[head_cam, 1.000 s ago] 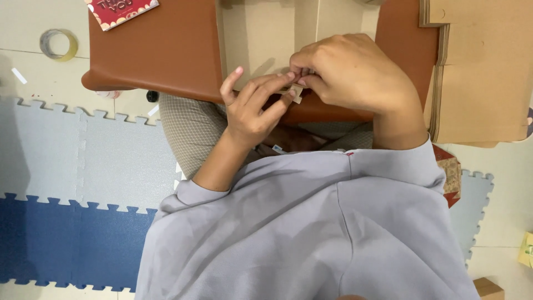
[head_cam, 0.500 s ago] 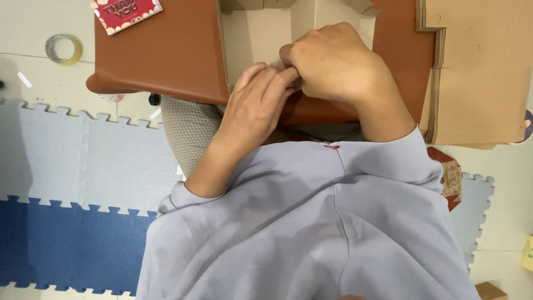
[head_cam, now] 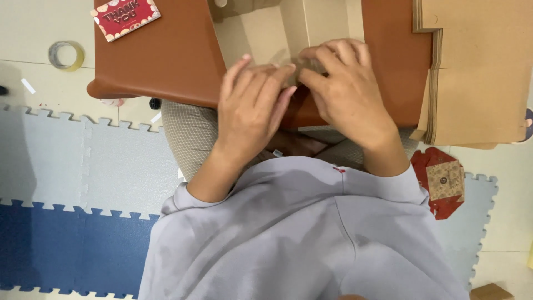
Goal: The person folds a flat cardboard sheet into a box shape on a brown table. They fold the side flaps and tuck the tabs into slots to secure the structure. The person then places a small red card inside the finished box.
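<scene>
Brown cardboard, a flat unfolded box (head_cam: 277, 28), lies on a reddish-brown lap desk (head_cam: 166, 61) at twelve o'clock from the person's grey sweatshirt (head_cam: 300, 233). Both hands rest on its near edge. The left hand (head_cam: 252, 108) lies palm down with the fingers (head_cam: 261, 83) stretched out and close together, pressing flat on the board. The right hand (head_cam: 347, 91) sits at three o'clock from it, just touching, with its fingers (head_cam: 333, 53) curled down over a small pale piece (head_cam: 308, 64) between the two hands; what that piece is I cannot tell, nor whether it is truly pinched.

By the look of it, the cardboard is light, stiff along its panels but ready to bend at its creases, so it is best held by an edge or flap, with a flat palm steadying the panel. It seems dry and not slippery, and would dent if squeezed hard.

At three o'clock a stack of flat cardboard sheets (head_cam: 477, 78) overhangs the desk. At ten o'clock a red card (head_cam: 125, 16) lies on the desk corner, and a roll of tape (head_cam: 66, 55) sits on the floor beyond. Grey and blue foam mats (head_cam: 72, 222) lie at eight o'clock.
</scene>
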